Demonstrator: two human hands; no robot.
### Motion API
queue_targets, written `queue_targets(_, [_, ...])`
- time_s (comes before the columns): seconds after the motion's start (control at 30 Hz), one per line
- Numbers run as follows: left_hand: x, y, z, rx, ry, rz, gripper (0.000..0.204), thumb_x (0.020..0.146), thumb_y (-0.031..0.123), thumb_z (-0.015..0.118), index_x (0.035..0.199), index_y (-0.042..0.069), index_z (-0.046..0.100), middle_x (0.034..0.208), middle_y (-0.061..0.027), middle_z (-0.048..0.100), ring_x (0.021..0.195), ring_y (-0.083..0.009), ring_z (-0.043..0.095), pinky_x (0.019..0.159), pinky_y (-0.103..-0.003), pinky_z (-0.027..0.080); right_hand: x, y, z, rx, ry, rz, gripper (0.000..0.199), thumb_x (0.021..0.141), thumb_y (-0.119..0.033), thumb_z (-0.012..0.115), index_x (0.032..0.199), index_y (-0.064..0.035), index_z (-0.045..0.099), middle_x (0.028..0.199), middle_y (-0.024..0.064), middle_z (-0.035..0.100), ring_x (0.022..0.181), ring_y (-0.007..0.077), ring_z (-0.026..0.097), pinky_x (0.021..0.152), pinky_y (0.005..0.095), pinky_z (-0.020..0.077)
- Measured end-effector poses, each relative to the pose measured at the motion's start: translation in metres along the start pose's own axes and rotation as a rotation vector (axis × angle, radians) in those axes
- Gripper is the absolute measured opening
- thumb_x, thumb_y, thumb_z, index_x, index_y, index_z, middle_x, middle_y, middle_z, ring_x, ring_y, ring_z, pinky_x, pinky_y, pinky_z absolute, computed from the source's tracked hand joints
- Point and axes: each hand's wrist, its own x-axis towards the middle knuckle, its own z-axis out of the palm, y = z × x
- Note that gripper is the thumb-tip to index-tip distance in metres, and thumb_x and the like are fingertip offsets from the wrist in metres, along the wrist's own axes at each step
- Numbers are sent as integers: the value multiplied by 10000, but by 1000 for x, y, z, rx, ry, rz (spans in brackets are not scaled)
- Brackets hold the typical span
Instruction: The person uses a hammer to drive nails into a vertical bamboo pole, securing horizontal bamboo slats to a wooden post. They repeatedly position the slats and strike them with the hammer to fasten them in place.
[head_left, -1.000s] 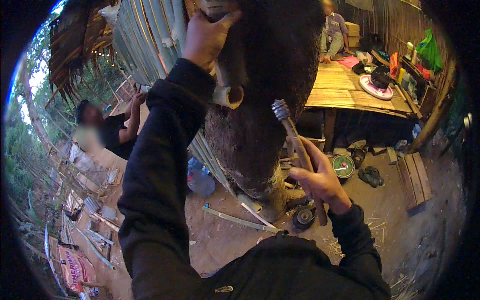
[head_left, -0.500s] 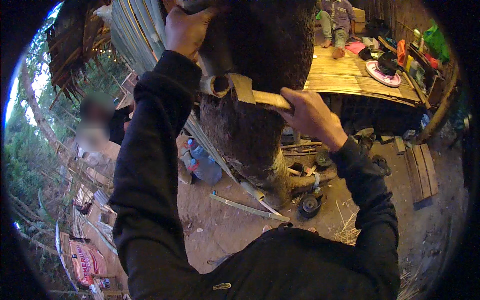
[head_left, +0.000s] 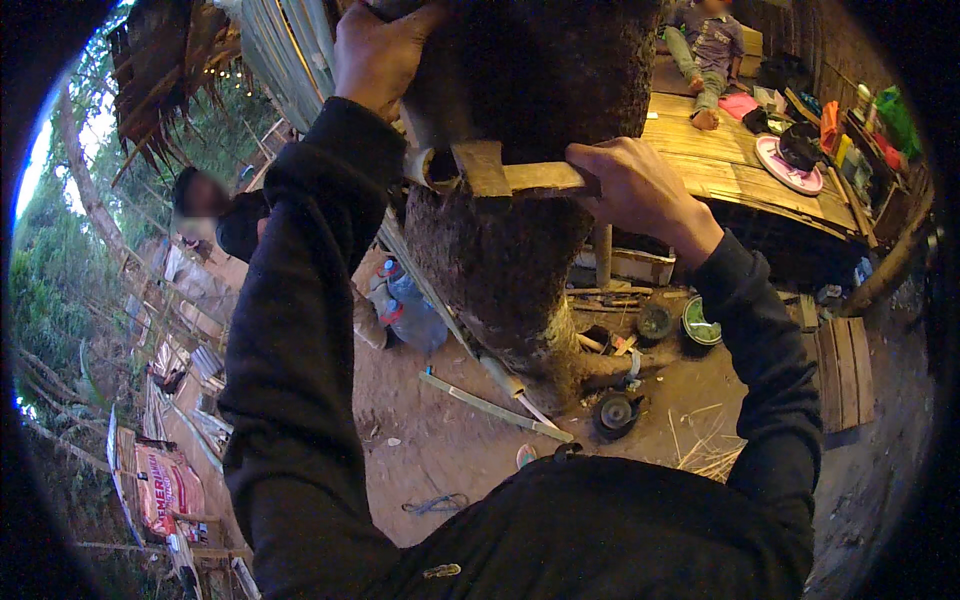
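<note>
A flat, pale, bamboo-like strip (head_left: pixel 545 177) is folded over in front of a thick, dark tree trunk (head_left: pixel 480 260). At its left side it curls into a small loop beside several long split bamboo lengths (head_left: pixel 290 45). My right hand (head_left: pixel 640 185) grips the free right end of the strip, thumb along the upper edge, and the strip runs nearly level. Higher up, against the trunk's left side, my left hand (head_left: pixel 380 60) is closed with its fingers curled over. What it holds is hidden near the top edge. A narrow pale piece runs down below that hand toward the loop.
A raised bamboo platform (head_left: pixel 700 145) at right bears a seated person (head_left: pixel 705 55) and a pink-rimmed tray (head_left: pixel 788 165). Below lie a black pot (head_left: pixel 615 412), a bowl with green contents (head_left: pixel 700 322) and a bamboo slat (head_left: pixel 495 405). Another person (head_left: pixel 240 222) is at left.
My right hand has moved up and slightly right, and the strip's end has risen from a slant to nearly level. My left hand stays high. The whole view has shifted a little.
</note>
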Motion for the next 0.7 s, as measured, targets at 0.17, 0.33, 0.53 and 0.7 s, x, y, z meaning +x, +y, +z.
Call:
queue_targets(0.17, [5,0,3,84,-55,-69,514,884,129,724,1331,-41,535,1173,-125,668,1018,-247,657,859,-381,546,-2,10,-1,-62,-5,-36,193,787,-222,700,905,-97,613,722,171,654,709,429,646,616,526,523])
queue_targets(0.33, [2,-63,-2,141,-125,-118,458,891,143,720,1294,-19,574,1174,-112,675,1014,-227,653,878,-369,531,-25,54,14,80,-14,27,189,834,-268,673,927,-106,644,728,123,623,718,322,651,644,441,543])
queue_targets(0.53, [-15,-90,35,184,-173,-226,456,895,144,718,1297,-17,573,1181,-112,673,1024,-228,651,885,-369,530,14,-13,30,-44,95,90,178,775,-303,683,729,-139,736,696,117,698,666,329,709,554,472,565])
queue_targets(0.7, [-22,-114,105,57,-222,-228,455,899,146,716,1299,-15,571,1187,-112,672,1032,-229,650,891,-369,529,5,22,17,-99,91,143,181,747,-349,708,760,-175,755,720,97,712,683,326,714,564,451,571])
